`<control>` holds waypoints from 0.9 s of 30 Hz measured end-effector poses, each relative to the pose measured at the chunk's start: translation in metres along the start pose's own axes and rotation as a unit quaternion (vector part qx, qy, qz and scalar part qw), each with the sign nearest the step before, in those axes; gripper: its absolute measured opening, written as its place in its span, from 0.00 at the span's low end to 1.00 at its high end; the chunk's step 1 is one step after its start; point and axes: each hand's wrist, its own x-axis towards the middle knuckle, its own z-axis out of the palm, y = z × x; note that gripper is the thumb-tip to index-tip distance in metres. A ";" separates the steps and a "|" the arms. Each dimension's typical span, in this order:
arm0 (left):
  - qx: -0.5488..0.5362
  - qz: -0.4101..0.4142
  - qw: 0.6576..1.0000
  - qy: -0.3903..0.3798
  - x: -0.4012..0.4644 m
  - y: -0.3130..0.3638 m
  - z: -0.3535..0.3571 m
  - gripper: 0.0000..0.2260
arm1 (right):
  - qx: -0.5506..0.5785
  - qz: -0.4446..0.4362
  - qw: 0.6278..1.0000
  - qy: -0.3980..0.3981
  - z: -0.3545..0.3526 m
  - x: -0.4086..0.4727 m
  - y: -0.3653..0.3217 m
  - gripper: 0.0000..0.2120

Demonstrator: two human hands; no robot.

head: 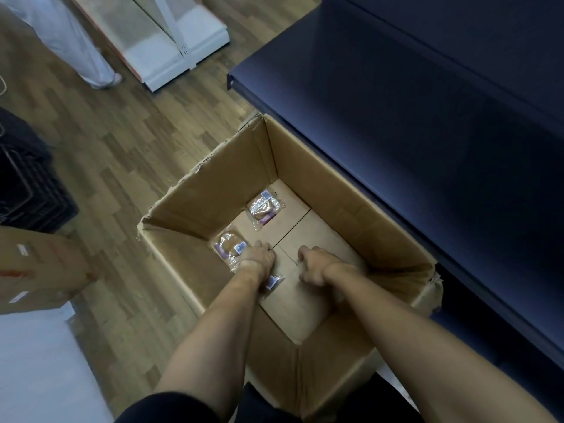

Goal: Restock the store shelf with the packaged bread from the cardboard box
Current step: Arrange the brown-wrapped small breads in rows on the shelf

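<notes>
An open cardboard box [335, 190] stands on the floor against a dark blue store shelf [427, 111]. Both my arms reach down into it. A clear-wrapped bread package [265, 209] lies at the far side of the box floor. My left hand [258, 256] is on a second bread package [227, 247], fingers curled down over its right edge. A third package [274, 282] shows partly under my left wrist. My right hand [314, 264] is on the bare box floor, fingers curled, with nothing seen in it.
The shelf board runs along the right of the box. Another cardboard box [39, 270] and a dark crate [27, 184] stand to the left on the wooden floor. White shelf parts [171, 47] and a person's pale clothing [70, 44] are at the top left.
</notes>
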 end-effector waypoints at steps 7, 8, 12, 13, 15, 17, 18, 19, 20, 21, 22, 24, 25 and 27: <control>0.023 0.056 0.998 0.026 -0.002 -0.002 -0.014 0.17 | -0.010 0.005 1.000 -0.008 -0.001 -0.004 -0.003 0.23; 0.009 0.066 0.997 0.025 -0.003 -0.003 -0.017 0.17 | -0.012 0.010 1.000 -0.004 -0.002 -0.005 -0.002 0.23; -0.108 0.120 0.986 0.050 -0.006 -0.013 -0.023 0.12 | -0.042 0.052 0.997 0.036 -0.009 -0.009 0.004 0.21; -0.127 0.121 0.982 0.074 -0.008 -0.014 -0.024 0.12 | -0.049 0.063 0.996 0.046 -0.011 -0.010 0.005 0.21; -0.150 0.110 0.973 0.137 -0.010 -0.015 -0.023 0.12 | -0.064 0.081 0.993 0.065 -0.014 -0.012 0.008 0.21; -0.156 0.090 0.963 0.199 -0.008 -0.011 -0.017 0.12 | -0.078 0.094 0.990 0.074 -0.016 -0.015 0.011 0.20; -0.163 0.080 0.958 0.220 -0.005 -0.007 -0.014 0.12 | -0.083 0.100 0.988 0.077 -0.017 -0.015 0.013 0.20; -0.181 0.069 0.954 0.228 -0.002 -0.002 -0.012 0.12 | -0.087 0.103 0.988 0.078 -0.019 -0.016 0.014 0.19; -0.208 0.058 0.950 0.224 0.001 0.004 -0.011 0.13 | -0.089 0.104 0.988 0.077 -0.020 -0.016 0.015 0.19; -0.230 0.052 0.947 0.217 0.005 0.009 -0.010 0.13 | -0.090 0.104 0.987 0.076 -0.022 -0.016 0.016 0.19; -0.237 0.050 0.948 0.204 0.007 0.014 -0.009 0.13 | -0.091 0.104 0.987 0.075 -0.023 -0.016 0.017 0.19; -0.228 0.050 0.956 0.178 0.010 0.022 -0.005 0.12 | -0.091 0.105 0.988 0.071 -0.025 -0.017 0.019 0.18; -0.227 0.040 0.959 0.164 0.010 0.024 -0.003 0.13 | -0.091 0.104 0.988 0.069 -0.025 -0.017 0.019 0.19; -0.208 -0.008 0.966 0.151 0.007 0.029 0.000 0.17 | -0.093 0.099 0.989 0.061 -0.023 -0.017 0.021 0.21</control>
